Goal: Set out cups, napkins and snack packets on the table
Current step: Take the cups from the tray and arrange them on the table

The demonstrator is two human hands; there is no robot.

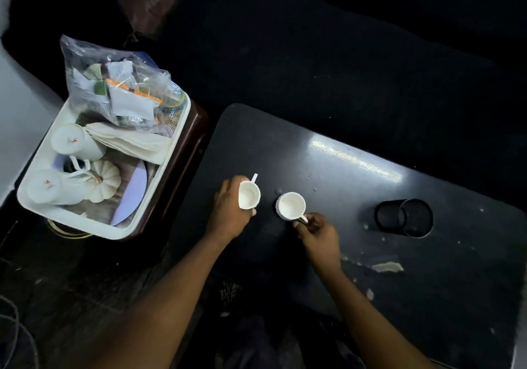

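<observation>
My left hand (229, 214) grips a white cup (249, 195) by its body, tilted, just above the dark table (356, 197). A second white cup (291, 205) stands upright on the table to its right; my right hand (318, 233) pinches its handle. To the left, a white tray (71, 220) holds two more white cups (75, 142) lying on their sides, a stack of pale napkins (131, 142) and a clear plastic bag of snack packets (119, 89).
A black mesh pen holder (405, 218) lies on its side on the table's right part. The tray rests on a dark brown stool (188, 146) beside the table's left end. Paint chips mark the table near its front edge. The floor around is dark.
</observation>
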